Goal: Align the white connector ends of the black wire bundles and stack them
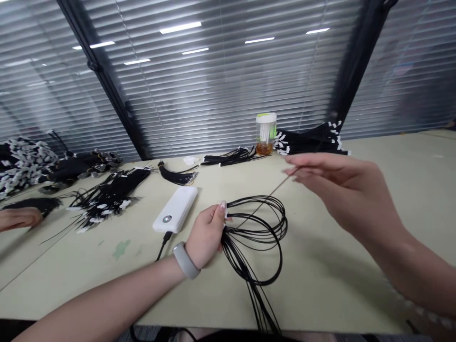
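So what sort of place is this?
Probably a cable-assembly workshop: the left hand holds looped black cables, more black bundles with white ends lie on the long pale table, and another person's hand is at a dark bundle far left.

Jar (265, 134) and probable power bank (177, 207)

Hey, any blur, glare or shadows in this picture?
Head view: right hand looks blurred, left hand crisper; head view: bright streaks of glare across the blinds; head view: soft shadow on the table below the right hand.
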The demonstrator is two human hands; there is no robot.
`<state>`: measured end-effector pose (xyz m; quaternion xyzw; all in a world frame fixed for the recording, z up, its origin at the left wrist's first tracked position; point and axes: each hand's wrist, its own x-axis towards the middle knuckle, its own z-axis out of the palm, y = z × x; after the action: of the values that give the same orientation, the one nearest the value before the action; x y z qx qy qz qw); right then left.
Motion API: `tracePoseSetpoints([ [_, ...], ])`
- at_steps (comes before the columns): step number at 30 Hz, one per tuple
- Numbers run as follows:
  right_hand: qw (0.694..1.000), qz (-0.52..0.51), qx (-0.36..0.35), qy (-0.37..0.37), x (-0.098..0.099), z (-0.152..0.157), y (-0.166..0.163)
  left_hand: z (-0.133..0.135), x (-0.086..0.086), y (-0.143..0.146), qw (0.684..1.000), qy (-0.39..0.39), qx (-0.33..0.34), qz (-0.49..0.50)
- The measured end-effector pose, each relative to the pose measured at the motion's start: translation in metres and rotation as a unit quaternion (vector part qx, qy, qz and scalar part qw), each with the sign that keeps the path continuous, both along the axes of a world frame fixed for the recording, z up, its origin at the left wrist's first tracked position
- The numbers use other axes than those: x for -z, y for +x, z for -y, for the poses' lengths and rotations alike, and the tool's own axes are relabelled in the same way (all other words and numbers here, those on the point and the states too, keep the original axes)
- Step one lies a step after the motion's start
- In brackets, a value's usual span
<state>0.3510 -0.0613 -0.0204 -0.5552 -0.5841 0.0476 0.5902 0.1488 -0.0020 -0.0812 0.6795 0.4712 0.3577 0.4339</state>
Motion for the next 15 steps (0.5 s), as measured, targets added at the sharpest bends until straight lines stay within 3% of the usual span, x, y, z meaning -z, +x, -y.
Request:
tracePoseSetpoints([
  [3, 0.991, -0.108, -0.071, 0.043, 0.007, -0.001, -0.011, 0.001, 0.002, 0.0, 1.0, 0.001, 0.021, 0.004],
  [5, 0.986, -0.123, -0.108, 0.012, 0.013, -0.003, -0.017, 0.002, 0.003, 0.0, 1.0, -0.001, 0.028, 0.005],
  [10, 0.968, 0.032, -0.174, -0.176, 0.031, -0.007, -0.029, 0.0, 0.004, -0.001, 0.999, 0.011, 0.032, 0.025],
  [13, 0.957, 0.163, -0.159, -0.179, 0.037, -0.006, -0.034, 0.0, 0.001, -0.003, 0.998, 0.045, 0.039, 0.033],
  [15, 0.954, 0.194, -0.148, -0.174, 0.038, -0.006, -0.036, 0.001, -0.002, -0.003, 0.997, 0.06, 0.041, 0.027],
])
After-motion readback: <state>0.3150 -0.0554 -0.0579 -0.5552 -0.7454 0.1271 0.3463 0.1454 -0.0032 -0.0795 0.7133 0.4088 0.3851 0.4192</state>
